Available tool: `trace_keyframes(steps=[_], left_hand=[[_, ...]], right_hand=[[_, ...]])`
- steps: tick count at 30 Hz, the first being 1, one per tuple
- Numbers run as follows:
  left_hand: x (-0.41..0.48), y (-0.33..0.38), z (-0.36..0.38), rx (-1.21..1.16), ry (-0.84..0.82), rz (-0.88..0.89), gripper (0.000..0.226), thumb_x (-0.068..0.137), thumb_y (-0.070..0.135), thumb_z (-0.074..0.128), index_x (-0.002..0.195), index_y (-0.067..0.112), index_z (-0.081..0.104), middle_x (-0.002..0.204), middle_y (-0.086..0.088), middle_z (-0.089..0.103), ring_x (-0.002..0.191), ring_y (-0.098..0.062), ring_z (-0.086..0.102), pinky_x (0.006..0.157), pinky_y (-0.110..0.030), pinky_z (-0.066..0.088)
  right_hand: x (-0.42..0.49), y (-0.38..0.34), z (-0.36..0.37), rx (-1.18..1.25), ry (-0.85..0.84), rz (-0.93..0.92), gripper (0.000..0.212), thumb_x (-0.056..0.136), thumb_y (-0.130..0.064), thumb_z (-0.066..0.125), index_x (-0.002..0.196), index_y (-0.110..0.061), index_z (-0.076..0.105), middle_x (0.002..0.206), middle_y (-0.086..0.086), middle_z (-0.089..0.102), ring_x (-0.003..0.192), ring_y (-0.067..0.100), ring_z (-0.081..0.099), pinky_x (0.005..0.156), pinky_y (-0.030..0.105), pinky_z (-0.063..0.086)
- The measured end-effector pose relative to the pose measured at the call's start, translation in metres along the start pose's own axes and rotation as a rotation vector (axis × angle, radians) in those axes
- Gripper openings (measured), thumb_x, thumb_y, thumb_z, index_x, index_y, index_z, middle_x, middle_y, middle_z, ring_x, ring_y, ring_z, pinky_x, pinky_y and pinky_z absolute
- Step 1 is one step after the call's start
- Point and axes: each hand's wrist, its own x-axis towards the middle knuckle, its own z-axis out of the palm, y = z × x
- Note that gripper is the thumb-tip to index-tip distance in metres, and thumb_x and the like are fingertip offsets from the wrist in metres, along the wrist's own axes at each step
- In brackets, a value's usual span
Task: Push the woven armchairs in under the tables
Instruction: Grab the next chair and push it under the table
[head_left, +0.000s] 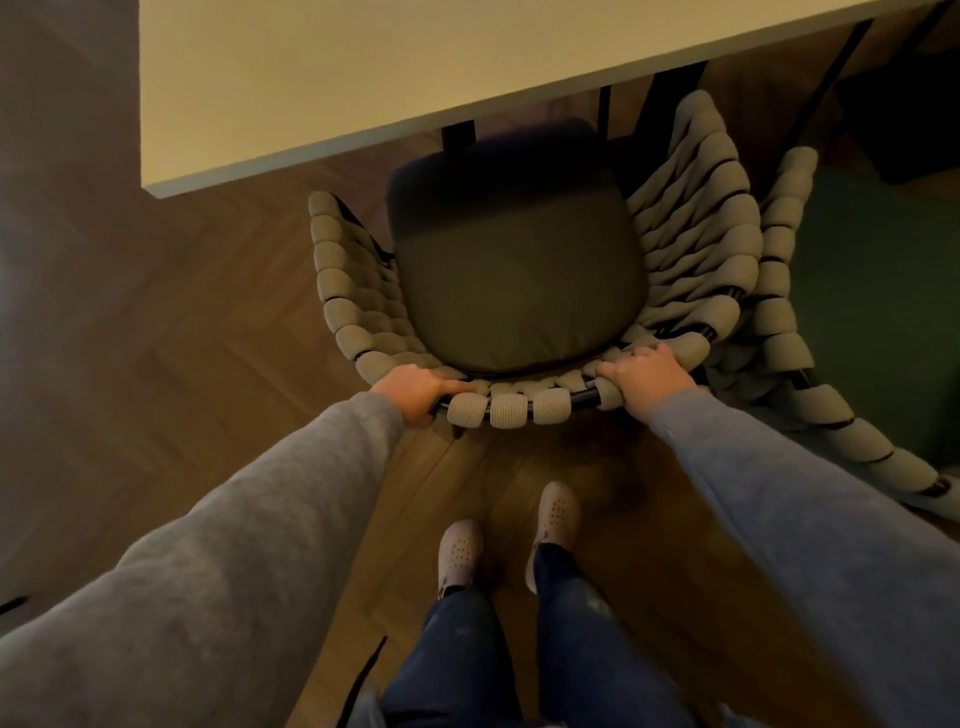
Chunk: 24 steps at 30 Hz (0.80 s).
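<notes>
Right now both of your hands are clamped on the top rim of the woven armchair (358, 322): your left hand (415, 387) wraps its fingers round the back rail at the left curve, and your right hand (647, 371) curls over the padded weave at the right curve. The chair faces the table (311, 78), with only the front edge of its dark seat cushion (519, 291) under the tabletop's near edge; most of the seat and the whole back stand out on the wooden floor (182, 312). Several things could go wrong from here, as I judge it. The chair's right side sits against, or just beside, a second armchair (784, 291), so a straight shove may snag the two weaves and drag that neighbour along. A dark table support (458, 136) stands right ahead of the seat, and the front of the chair could hit it. The arms may also catch the table edge if they ride too high; whether they clear it cannot be told from above. Your shoes (460, 556) are near the chair's rear, so step with care. No brand, label or writing can be read anywhere.
</notes>
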Motion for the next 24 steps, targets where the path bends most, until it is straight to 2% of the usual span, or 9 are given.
trace_keyframes(steps=[4,9,13,24], left_hand=[[0.020,-0.005,-0.008,-0.023,0.028,0.003,0.060,0.094,0.014,0.055,0.147,0.035,0.036,0.139,0.002,0.054,0.117,-0.022,0.057,0.099,-0.033,0.044],[0.036,-0.022,-0.013,-0.065,0.066,-0.037,0.057,0.090,0.013,0.060,0.141,0.034,0.045,0.133,0.004,0.059,0.118,-0.020,0.057,0.103,-0.037,0.045],[0.043,-0.039,-0.017,-0.065,0.035,-0.070,0.055,0.090,0.014,0.061,0.139,0.034,0.046,0.132,0.004,0.059,0.120,-0.020,0.055,0.105,-0.040,0.043],[0.054,-0.052,-0.021,-0.039,-0.006,-0.092,0.051,0.090,0.016,0.062,0.136,0.035,0.050,0.133,0.009,0.054,0.115,-0.017,0.056,0.098,-0.032,0.046]], right_hand=[[0.019,0.018,-0.012,-0.006,0.005,-0.013,0.036,0.095,-0.028,0.057,0.130,-0.032,0.048,0.127,0.002,0.059,0.124,0.028,0.048,0.110,0.049,0.027],[0.036,0.025,-0.028,-0.022,0.037,-0.045,0.036,0.095,-0.022,0.055,0.129,-0.032,0.049,0.125,0.002,0.059,0.123,0.028,0.048,0.109,0.049,0.029],[0.049,0.022,-0.043,-0.029,0.035,-0.060,0.040,0.093,-0.019,0.057,0.130,-0.031,0.049,0.123,0.002,0.060,0.121,0.028,0.049,0.108,0.050,0.029],[0.061,0.019,-0.047,-0.034,0.038,-0.061,0.045,0.091,-0.023,0.061,0.134,-0.027,0.046,0.128,0.002,0.057,0.126,0.028,0.046,0.110,0.052,0.027]])
